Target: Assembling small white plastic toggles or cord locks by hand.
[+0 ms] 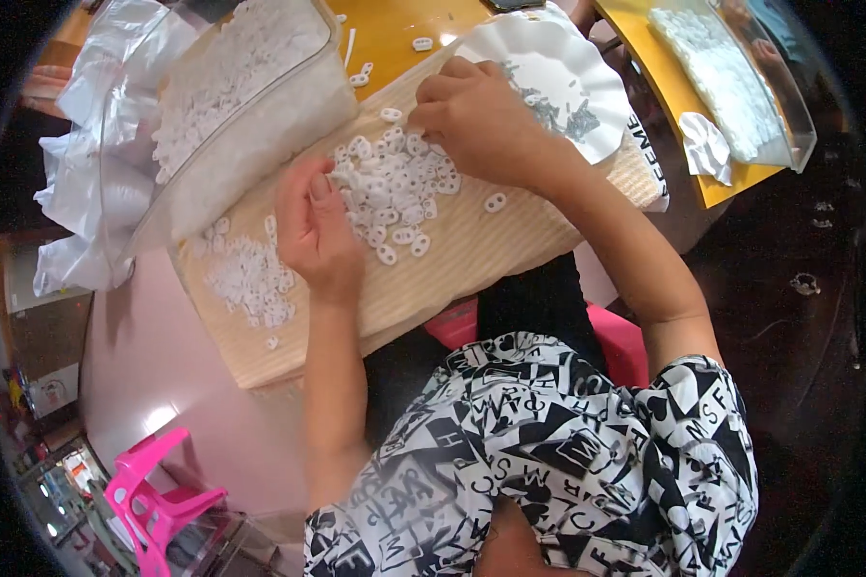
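A loose pile of small white oval plastic pieces with two holes point(394, 188) lies on a beige ribbed mat point(462, 245). At the pile's left edge is my left hand point(319, 231), its thumb and fingers closed together; what they pinch is too small to make out. My right hand point(481, 120) is over the pile's far right side, next to a white wavy-rimmed plate point(601, 72). Its fingers are curled, and their tips are partly hidden. Small grey metal pieces point(579, 120) lie on the plate. Smaller white pieces point(250, 281) are heaped left of my left hand.
A clear bin of white parts point(332, 91) stands at the far left beside crumpled plastic bags point(115, 183). Another clear bin point(784, 125) sits on the yellow surface at right, near crumpled white paper point(704, 149). A pink stool point(164, 500) stands at lower left.
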Available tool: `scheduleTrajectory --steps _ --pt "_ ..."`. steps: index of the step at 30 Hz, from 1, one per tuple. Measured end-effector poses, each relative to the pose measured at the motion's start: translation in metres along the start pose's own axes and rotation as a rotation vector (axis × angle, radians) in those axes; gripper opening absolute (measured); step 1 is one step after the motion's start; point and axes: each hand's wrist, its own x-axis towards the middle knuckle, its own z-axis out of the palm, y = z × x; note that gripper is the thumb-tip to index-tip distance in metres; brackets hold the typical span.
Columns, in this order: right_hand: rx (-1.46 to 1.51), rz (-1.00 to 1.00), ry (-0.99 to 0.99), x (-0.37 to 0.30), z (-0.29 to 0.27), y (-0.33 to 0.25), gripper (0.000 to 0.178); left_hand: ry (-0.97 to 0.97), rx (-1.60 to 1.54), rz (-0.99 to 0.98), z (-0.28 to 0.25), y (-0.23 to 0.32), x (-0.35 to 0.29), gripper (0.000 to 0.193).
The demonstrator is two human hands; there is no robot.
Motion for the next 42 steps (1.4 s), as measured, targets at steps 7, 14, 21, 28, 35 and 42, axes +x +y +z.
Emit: scheduleTrajectory --steps 7,14,21,28,35,42 --pt "-0.109 0.01 -0.174 0.008 0.008 -0.007 0.015 0.084 0.006 0.051 -0.001 -0.009 0.001 0.019" --pt "0.001 -0.003 0.02 0.001 -0.001 -0.011 0.019 0.085 -0.047 0.089 -0.002 -0.003 -0.005 0.013" --pt "1.698 0.691 -0.085 -0.036 -0.043 -0.051 0.016 -0.143 -0.287 -0.151 0.011 0.055 -0.037 0.021" --pt "1.812 0.719 -0.05 -0.051 -0.062 -0.084 0.015 -0.151 -0.601 -0.251 0.004 0.07 -0.057 0.021" --pt "1.724 0.735 -0.054 -0.069 -0.076 -0.099 0.013 -0.178 -0.811 -0.43 0.0 0.085 -0.07 0.018" --pt "1.796 0.711 -0.011 -0.083 -0.078 -0.105 0.012 -0.224 -0.86 -0.445 -0.002 0.095 -0.078 0.021"
